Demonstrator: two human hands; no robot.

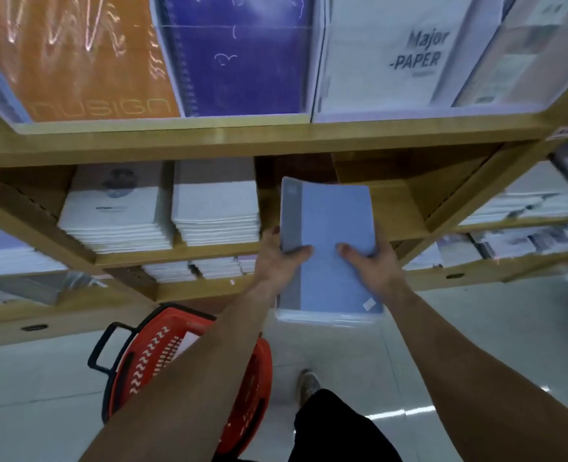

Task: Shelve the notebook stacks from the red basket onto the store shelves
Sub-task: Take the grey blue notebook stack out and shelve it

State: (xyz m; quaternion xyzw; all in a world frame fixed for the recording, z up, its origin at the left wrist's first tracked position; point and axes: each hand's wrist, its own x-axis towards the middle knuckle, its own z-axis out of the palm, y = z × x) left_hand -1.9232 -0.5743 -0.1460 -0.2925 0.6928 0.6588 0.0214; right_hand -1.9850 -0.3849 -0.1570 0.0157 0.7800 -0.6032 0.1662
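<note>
The red basket (149,361) stands on the pale tiled floor (42,395) below and to the left of the left hand (277,258), partly hidden under that forearm, with something pale inside whose kind cannot be told. On the wooden shelf (392,208), just left of the left hand, lie two white notebook stacks side by side: one with a dark round picture on its cover (116,211), and a plainer one (216,211) whose near corner comes close to the left knuckles. The left hand grips the left edge of the blue notebook stack (329,248), thumb laid across the top cover and fingers curled under. The stack sits between the two hands, wrapped in clear film with a grey strip along its left side; its far end reaches past the fingertips into the shelf bay beside the white stacks, and its near end juts back toward the wrists, over the floor. Whether it bears on the shelf board cannot be told. The right hand (369,261) holds the right edge the same way, thumb on top pointing toward the other thumb. Above both hands, on the upper tier, stand an orange notebook (76,61), a purple spiral notebook (242,61) and a white pack printed "Major -PAPER" (392,61). Below the hands, a shoe (307,385) rests on the floor.
</note>
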